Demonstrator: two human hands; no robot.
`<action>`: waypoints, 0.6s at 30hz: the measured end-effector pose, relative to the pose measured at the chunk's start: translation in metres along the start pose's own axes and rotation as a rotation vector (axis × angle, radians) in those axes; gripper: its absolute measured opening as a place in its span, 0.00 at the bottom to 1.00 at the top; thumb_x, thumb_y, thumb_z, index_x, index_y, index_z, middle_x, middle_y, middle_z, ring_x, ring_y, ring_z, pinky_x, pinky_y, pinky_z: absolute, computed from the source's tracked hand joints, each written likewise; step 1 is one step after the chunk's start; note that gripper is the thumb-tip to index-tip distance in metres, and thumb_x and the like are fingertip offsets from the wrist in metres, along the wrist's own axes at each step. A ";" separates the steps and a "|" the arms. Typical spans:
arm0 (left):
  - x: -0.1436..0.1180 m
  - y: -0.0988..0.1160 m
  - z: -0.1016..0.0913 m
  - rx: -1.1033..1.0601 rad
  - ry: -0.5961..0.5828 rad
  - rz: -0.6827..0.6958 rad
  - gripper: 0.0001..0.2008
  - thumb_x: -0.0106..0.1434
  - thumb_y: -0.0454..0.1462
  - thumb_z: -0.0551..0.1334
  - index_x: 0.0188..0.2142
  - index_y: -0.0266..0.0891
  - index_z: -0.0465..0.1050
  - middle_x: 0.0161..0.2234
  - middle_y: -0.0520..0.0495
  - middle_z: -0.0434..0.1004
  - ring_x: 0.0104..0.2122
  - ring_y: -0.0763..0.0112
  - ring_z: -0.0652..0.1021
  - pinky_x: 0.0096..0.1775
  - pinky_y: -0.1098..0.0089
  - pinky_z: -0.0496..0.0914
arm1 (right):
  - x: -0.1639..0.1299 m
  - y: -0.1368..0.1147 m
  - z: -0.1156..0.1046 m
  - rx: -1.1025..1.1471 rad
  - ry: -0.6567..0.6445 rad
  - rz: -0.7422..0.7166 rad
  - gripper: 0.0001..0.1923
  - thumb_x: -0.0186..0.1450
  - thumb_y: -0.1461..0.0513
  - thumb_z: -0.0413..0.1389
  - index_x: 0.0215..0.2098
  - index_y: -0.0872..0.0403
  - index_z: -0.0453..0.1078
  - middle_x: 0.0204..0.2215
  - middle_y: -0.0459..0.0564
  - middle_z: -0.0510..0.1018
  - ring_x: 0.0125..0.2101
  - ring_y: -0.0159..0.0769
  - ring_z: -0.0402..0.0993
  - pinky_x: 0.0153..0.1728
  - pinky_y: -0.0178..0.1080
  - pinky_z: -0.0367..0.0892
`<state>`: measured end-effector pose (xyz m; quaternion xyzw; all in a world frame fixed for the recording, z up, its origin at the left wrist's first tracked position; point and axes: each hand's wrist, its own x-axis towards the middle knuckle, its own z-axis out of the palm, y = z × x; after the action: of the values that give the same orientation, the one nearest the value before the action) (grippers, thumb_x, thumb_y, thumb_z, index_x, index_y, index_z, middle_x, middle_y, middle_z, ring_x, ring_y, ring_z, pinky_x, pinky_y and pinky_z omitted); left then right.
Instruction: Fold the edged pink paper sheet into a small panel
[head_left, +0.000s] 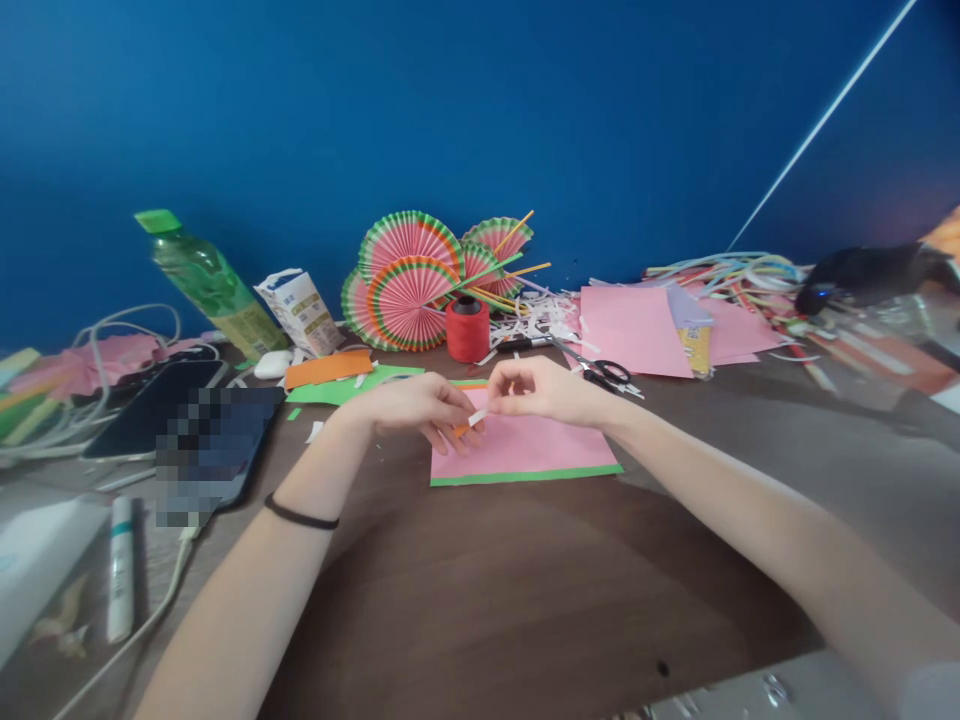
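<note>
Deep blue wall rises behind a brown wooden desk [480,590] crowded with craft supplies. Over a pink paper sheet [525,450] with a green edge showing beneath it, both hands meet. The left hand [409,405] curls its fingers and pinches a small orange piece [460,430] at the fingertips; the right hand [544,390] pinches the other end of a short white strip [478,417] between thumb and forefinger. The strip spans the small gap between the two hands, just above the pink sheet. A black band [300,516] circles the left wrist.

Behind the hands stand a red thread spool [467,329] and a cluster of pleated paper fans [420,285] in pink, green and orange. Scissors [604,373] lie just right of the spool, near a stack of pink paper [637,330]. To the left are a tilted green bottle [206,280], a small carton [300,310], a phone [154,410], and a white marker [120,570].
</note>
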<state>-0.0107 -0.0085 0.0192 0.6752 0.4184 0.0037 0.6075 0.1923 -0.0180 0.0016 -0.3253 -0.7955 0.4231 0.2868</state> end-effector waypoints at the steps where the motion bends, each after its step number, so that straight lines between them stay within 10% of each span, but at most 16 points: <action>1: 0.000 0.001 0.001 -0.011 -0.006 0.003 0.14 0.53 0.43 0.62 0.35 0.35 0.73 0.36 0.41 0.78 0.32 0.69 0.78 0.34 0.72 0.71 | 0.000 -0.001 0.003 0.015 -0.012 0.010 0.10 0.54 0.57 0.58 0.26 0.56 0.66 0.24 0.44 0.70 0.26 0.28 0.64 0.28 0.34 0.59; 18: -0.001 0.004 0.006 -0.074 -0.039 0.062 0.15 0.54 0.43 0.61 0.37 0.35 0.73 0.35 0.42 0.78 0.35 0.66 0.78 0.36 0.70 0.72 | -0.001 0.005 0.012 0.049 -0.040 0.057 0.13 0.55 0.54 0.58 0.26 0.56 0.66 0.24 0.44 0.71 0.27 0.30 0.68 0.31 0.35 0.63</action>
<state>-0.0061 -0.0134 0.0217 0.6646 0.3850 0.0248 0.6399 0.1856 -0.0223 -0.0087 -0.3321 -0.7811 0.4568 0.2664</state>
